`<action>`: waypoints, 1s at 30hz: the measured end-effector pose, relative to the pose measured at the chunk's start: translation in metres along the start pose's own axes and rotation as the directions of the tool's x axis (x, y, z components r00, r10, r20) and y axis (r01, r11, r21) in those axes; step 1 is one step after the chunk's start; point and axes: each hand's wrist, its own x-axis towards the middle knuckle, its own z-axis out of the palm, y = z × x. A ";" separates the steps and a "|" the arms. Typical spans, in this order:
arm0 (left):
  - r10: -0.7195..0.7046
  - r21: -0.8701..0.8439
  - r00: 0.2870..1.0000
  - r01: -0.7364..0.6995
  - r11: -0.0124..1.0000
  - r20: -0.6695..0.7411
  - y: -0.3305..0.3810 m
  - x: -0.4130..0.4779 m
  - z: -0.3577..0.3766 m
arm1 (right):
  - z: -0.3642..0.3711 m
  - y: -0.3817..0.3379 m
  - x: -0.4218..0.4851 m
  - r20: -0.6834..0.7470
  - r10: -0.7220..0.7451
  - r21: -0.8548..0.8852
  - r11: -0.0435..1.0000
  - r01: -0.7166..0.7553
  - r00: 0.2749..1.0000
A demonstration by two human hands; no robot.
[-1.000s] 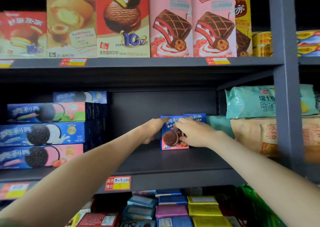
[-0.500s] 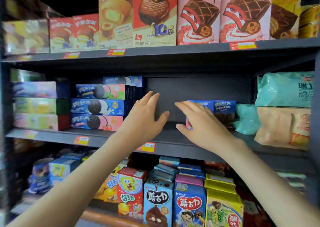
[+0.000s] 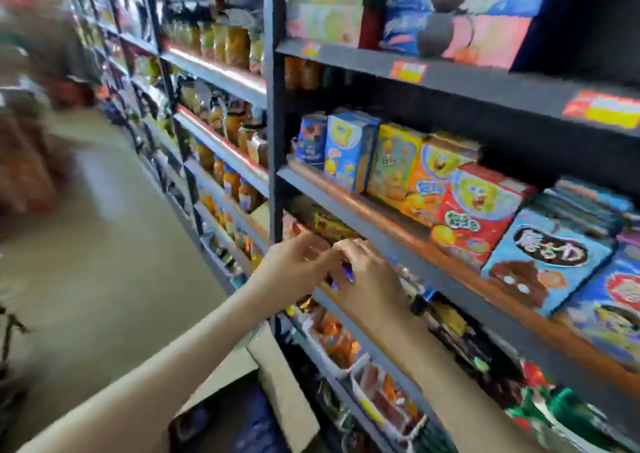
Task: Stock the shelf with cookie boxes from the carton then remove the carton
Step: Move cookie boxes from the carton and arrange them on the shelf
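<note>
Both hands had come off the placed box and dropped below the middle shelf, and the view had swung down and left. The left hand (image 3: pixel 298 269) and right hand (image 3: pixel 372 279) hung together at centre, fingers loosely curled. Whether they pinched anything could not be told. Stocked cookie boxes (image 3: pixel 491 37) sat at 1 o'clock, the open carton (image 3: pixel 280 387) at 6 o'clock. Judgement: returning for another box.

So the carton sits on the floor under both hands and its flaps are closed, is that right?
Not closed. The head view shows the carton on the floor under the left hand and right hand with its flaps open.
</note>
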 end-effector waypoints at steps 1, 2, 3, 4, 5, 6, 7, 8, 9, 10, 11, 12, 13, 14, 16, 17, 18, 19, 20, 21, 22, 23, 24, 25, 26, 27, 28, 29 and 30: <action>-0.087 0.002 0.996 0.087 0.996 -0.006 -0.031 0.002 0.002 | 0.027 0.002 -0.001 0.076 0.013 0.019 1.000 -0.014 0.997; -0.174 0.011 0.985 0.174 0.985 -0.007 -0.062 0.003 0.004 | 0.055 0.004 -0.001 0.144 0.025 0.032 0.999 -0.030 0.989; -0.257 0.023 0.966 0.257 0.966 -0.006 -0.095 0.005 0.005 | 0.083 0.006 -0.001 0.211 0.039 0.034 0.998 -0.047 0.977; -0.333 0.032 0.943 0.333 0.942 -0.014 -0.128 0.006 0.005 | 0.111 0.008 -0.002 0.279 0.056 0.028 0.997 -0.067 0.959; -0.404 0.045 0.914 0.405 0.913 -0.030 -0.160 0.007 0.005 | 0.140 0.011 -0.003 0.344 0.075 0.018 0.996 -0.087 0.936; -0.466 0.059 0.883 0.468 0.882 -0.046 -0.191 0.006 0.004 | 0.168 0.014 -0.005 0.420 0.097 0.007 0.994 -0.110 0.902; -0.523 0.081 0.851 0.526 0.847 -0.054 -0.222 0.004 0.004 | 0.196 0.018 -0.009 0.496 0.107 -0.005 0.993 -0.121 0.862; -0.573 0.104 0.818 0.575 0.811 -0.057 -0.252 0.001 0.003 | 0.226 0.023 -0.014 0.565 0.110 -0.015 0.992 -0.123 0.818; -0.617 0.118 0.785 0.618 0.777 -0.052 -0.283 -0.004 0.004 | 0.255 0.027 -0.020 0.625 0.110 -0.015 0.991 -0.129 0.773; -0.654 0.127 0.755 0.654 0.746 -0.050 -0.313 -0.009 0.007 | 0.283 0.031 -0.026 0.675 0.122 -0.021 0.989 -0.146 0.728; -0.689 0.144 0.723 0.688 0.711 -0.048 -0.343 -0.015 0.011 | 0.311 0.036 -0.035 0.710 0.138 -0.031 0.986 -0.165 0.690; -0.722 0.165 0.690 0.719 0.676 -0.048 -0.374 -0.021 0.016 | 0.339 0.040 -0.046 0.744 0.157 -0.045 0.982 -0.186 0.650; -0.752 0.184 0.657 0.746 0.640 -0.049 -0.405 -0.027 0.023 | 0.367 0.045 -0.058 0.770 0.172 -0.053 0.977 -0.208 0.614; -0.781 0.197 0.623 0.772 0.604 -0.048 -0.437 -0.033 0.032 | 0.396 0.052 -0.072 0.797 0.192 -0.066 0.970 -0.234 0.572; -0.835 0.207 0.549 0.822 0.530 -0.040 -0.498 -0.045 0.052 | 0.451 0.070 -0.104 0.841 0.257 -0.115 0.945 -0.306 0.476; -0.852 0.211 0.521 0.839 0.502 -0.042 -0.527 -0.049 0.064 | 0.478 0.081 -0.121 0.852 0.288 -0.139 0.930 -0.341 0.438; -0.866 0.216 0.499 0.851 0.480 -0.044 -0.557 -0.053 0.077 | 0.506 0.094 -0.138 0.860 0.316 -0.162 0.913 -0.374 0.401; -0.875 0.215 0.482 0.860 0.462 -0.047 -0.587 -0.056 0.091 | 0.532 0.106 -0.154 0.866 0.341 -0.182 0.896 -0.404 0.366; -0.884 0.211 0.464 0.871 0.445 -0.052 -0.615 -0.059 0.106 | 0.559 0.119 -0.171 0.872 0.359 -0.199 0.881 -0.429 0.333; -0.893 0.206 0.446 0.881 0.427 -0.056 -0.641 -0.061 0.121 | 0.585 0.132 -0.187 0.874 0.376 -0.214 0.866 -0.452 0.306; -0.900 0.192 0.431 0.891 0.412 -0.065 -0.668 -0.063 0.136 | 0.610 0.145 -0.202 0.876 0.391 -0.230 0.853 -0.469 0.282; -0.906 0.172 0.417 0.900 0.401 -0.071 -0.695 -0.064 0.152 | 0.635 0.158 -0.214 0.876 0.403 -0.244 0.845 -0.477 0.264; -0.913 0.147 0.402 0.910 0.389 -0.073 -0.721 -0.063 0.169 | 0.660 0.171 -0.226 0.875 0.413 -0.259 0.841 -0.476 0.253; -0.918 0.120 0.389 0.918 0.379 -0.077 -0.747 -0.061 0.185 | 0.685 0.184 -0.235 0.872 0.424 -0.277 0.839 -0.468 0.245; -0.922 0.097 0.378 0.924 0.370 -0.082 -0.772 -0.058 0.200 | 0.711 0.196 -0.242 0.869 0.431 -0.289 0.841 -0.458 0.243; -0.923 0.087 0.375 0.926 0.368 -0.086 -0.797 -0.054 0.214 | 0.735 0.207 -0.248 0.869 0.430 -0.295 0.847 -0.441 0.244; -0.925 0.086 0.371 0.928 0.364 -0.088 -0.821 -0.049 0.228 | 0.759 0.217 -0.254 0.872 0.423 -0.298 0.858 -0.419 0.246; -0.926 0.099 0.365 0.929 0.356 -0.096 -0.843 -0.044 0.241 | 0.782 0.226 -0.258 0.877 0.411 -0.297 0.871 -0.390 0.248; -0.925 0.124 0.365 0.928 0.351 -0.106 -0.865 -0.040 0.253 | 0.806 0.234 -0.262 0.886 0.390 -0.288 0.887 -0.361 0.252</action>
